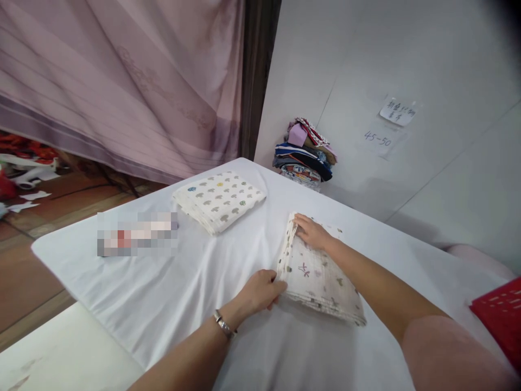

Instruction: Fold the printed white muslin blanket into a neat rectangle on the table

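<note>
A folded white muslin cloth (315,277) with small printed figures lies on the white-covered table in front of me, its many layers showing along the near edge. My left hand (262,290) is closed on its near left corner, thumb on top and fingers partly hidden below. At the far left corner, my right hand (311,232) grips the edge, with the fingertips curled over the layers. Farther left lies a second folded cloth (228,203), white with grey mushroom-like prints, touched by neither hand.
A blurred-out object (137,234) lies on the left of the white tablecloth (171,304). Folded clothes (305,152) are stacked beyond the table by the wall. A red perforated item (500,315) stands at the right edge. A pink curtain (142,70) hangs behind.
</note>
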The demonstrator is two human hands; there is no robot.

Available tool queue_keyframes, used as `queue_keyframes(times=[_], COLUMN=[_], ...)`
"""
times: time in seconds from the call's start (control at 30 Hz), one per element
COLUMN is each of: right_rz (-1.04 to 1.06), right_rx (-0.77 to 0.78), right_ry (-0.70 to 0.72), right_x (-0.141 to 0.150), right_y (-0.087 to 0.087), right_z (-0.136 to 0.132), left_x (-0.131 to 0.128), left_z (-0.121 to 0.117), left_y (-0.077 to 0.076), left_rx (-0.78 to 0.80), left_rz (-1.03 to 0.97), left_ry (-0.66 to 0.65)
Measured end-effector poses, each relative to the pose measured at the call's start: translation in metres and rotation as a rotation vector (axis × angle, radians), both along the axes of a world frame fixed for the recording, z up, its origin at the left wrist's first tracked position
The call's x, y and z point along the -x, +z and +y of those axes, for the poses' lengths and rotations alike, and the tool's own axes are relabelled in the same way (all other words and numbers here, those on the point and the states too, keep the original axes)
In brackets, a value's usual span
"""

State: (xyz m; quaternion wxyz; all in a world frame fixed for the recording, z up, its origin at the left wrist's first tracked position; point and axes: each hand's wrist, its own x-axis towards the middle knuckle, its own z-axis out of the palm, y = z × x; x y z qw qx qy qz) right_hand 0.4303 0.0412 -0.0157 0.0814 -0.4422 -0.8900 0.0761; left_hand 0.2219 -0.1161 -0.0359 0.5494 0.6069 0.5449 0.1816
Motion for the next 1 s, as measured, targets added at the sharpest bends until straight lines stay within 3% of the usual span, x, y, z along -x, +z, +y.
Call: queue_keyframes(times=[0.13, 0.23, 0.43, 0.73, 1.0], right_rz=[-0.047, -0.081, -0.091, -0.029, 0.042], right_rx=[-0.011, 0.033, 0.055, 0.05, 0.046], right_ry=[-0.209, -0.273, -0.296, -0.31, -0.33], right_x=[-0.002, 0.001, 0.003, 0.009, 0.005], right_y=[-0.012, -0.02, -0.026, -0.011, -0.014], right_z=[0.003, 0.004, 0.008, 0.041, 0.059], left_x=[0.0, 0.0, -0.001, 0.0, 0.001], left_z=[0.0, 0.0, -0.001, 0.0, -0.002], left_y=[-0.001, -0.001, 0.002, -0.002, -0.004], left_rx=[-0.004, -0.005, 0.006, 0.004, 0.012], left_rz=[0.0, 0.0, -0.001, -0.007, -0.029], left_ry=[0.009, 0.013, 0.018, 0.009, 0.017])
